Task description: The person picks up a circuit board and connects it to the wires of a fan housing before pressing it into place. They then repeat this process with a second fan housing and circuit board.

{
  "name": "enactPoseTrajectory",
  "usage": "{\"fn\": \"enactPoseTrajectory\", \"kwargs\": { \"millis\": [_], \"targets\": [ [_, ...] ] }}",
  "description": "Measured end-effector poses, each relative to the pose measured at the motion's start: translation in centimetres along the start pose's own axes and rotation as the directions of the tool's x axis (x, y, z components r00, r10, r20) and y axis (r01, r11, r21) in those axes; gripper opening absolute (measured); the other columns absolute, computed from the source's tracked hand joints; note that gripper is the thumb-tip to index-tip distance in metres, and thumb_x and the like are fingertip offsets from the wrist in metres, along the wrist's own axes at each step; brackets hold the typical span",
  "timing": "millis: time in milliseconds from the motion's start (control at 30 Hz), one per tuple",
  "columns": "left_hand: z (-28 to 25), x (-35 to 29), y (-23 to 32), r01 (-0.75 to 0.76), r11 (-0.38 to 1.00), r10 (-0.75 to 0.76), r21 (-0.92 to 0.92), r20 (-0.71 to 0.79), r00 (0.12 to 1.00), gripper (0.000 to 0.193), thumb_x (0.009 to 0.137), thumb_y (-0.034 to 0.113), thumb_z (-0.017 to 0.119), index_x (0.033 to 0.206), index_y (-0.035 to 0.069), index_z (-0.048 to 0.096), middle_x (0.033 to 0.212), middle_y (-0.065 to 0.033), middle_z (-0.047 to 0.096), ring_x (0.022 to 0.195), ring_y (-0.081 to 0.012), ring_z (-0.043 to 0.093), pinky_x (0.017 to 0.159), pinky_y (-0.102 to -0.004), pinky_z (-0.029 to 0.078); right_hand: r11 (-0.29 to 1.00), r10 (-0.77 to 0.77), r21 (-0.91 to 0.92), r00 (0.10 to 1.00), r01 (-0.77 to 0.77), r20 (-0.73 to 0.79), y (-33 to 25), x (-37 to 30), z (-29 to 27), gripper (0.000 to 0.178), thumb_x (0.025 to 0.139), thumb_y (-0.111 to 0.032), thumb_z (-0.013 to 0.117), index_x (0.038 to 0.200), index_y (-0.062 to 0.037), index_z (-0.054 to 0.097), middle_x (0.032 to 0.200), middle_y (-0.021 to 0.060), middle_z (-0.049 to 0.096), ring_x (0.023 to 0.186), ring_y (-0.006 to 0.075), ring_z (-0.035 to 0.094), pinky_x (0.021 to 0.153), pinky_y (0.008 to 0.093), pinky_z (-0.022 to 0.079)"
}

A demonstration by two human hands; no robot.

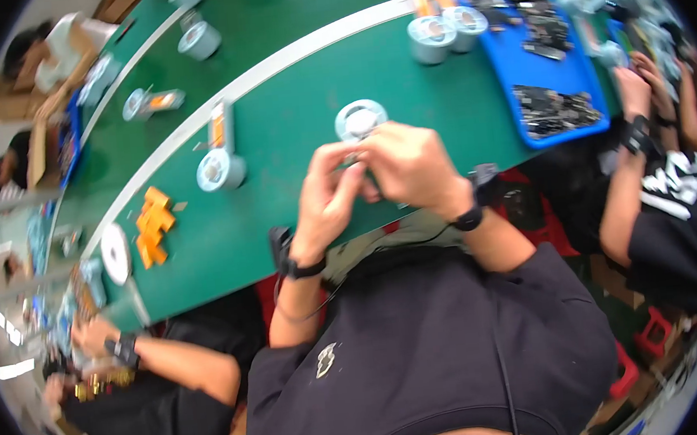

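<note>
My left hand [330, 198] and my right hand [414, 166] meet over the near edge of the green table [292, 139]. Fingertips of both are closed together around something small, too blurred and too covered by the fingers to name. Just beyond the knuckles of my right hand is a light-blue round piece with a white centre [359, 119], partly hidden by that hand. I cannot tell whether the hand touches it.
A blue tray [558, 75] with small dark parts lies at right. Light-blue cylinders [432, 40] stand beside it. Another cylinder [222, 170], orange pieces [154, 224] and a white disc [115, 254] lie at left. Co-workers sit on both sides, one hand [634, 93] near the tray.
</note>
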State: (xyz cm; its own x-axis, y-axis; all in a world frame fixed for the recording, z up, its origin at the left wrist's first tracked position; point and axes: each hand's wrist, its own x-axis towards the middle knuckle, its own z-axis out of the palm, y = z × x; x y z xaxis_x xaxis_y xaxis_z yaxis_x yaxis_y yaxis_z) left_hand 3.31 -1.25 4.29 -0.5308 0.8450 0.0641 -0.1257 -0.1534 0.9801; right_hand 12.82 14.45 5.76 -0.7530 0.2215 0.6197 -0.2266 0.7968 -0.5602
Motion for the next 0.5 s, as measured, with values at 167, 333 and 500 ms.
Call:
{"fn": "enactPoseTrajectory", "kwargs": {
  "millis": [167,333,500],
  "targets": [
    [-0.7,-0.8,-0.4,0.02,0.981,-0.014,0.193,-0.034,0.999,0.028,0.105,0.002,0.054,0.133,-0.002,0.049,0.116,-0.0139,0.063,0.079,-0.0165,0.07,0.071,-0.0301,0.059,0.996,0.04,-0.084,0.999,-0.039,0.02,-0.6,-0.6,0.6,0.021,0.074,-0.018,0.076,0.085,-0.0069,0.062,0.08,0.0082,0.06,0.07,0.0282,0.065,0.061,0.0393,0.053],
    [-1.2,-0.3,1.3,0.115,0.983,-0.127,0.145,0.072,0.989,0.031,0.105,0.004,0.055,0.135,-0.004,0.048,0.118,-0.0164,0.063,0.083,-0.0176,0.071,0.075,-0.0326,0.062,0.996,0.009,-0.095,1.0,-0.007,0.025,0.5,-0.6,0.0,0.021,0.077,-0.019,0.078,0.085,-0.0069,0.063,0.079,0.0073,0.06,0.071,0.0268,0.065,0.061,0.0384,0.053],
    [-1.8,0.3,1.8,0.192,0.981,-0.194,0.025,0.135,0.972,0.031,0.105,0.004,0.056,0.134,-0.005,0.049,0.119,-0.0165,0.062,0.084,-0.0179,0.071,0.078,-0.0366,0.064,0.999,0.011,0.049,1.0,-0.011,0.012,1.3,-0.4,0.1,0.024,0.08,-0.02,0.081,0.084,-0.0062,0.062,0.074,0.007,0.063,0.067,0.0252,0.066,0.059,0.0375,0.052]
  ]
}}
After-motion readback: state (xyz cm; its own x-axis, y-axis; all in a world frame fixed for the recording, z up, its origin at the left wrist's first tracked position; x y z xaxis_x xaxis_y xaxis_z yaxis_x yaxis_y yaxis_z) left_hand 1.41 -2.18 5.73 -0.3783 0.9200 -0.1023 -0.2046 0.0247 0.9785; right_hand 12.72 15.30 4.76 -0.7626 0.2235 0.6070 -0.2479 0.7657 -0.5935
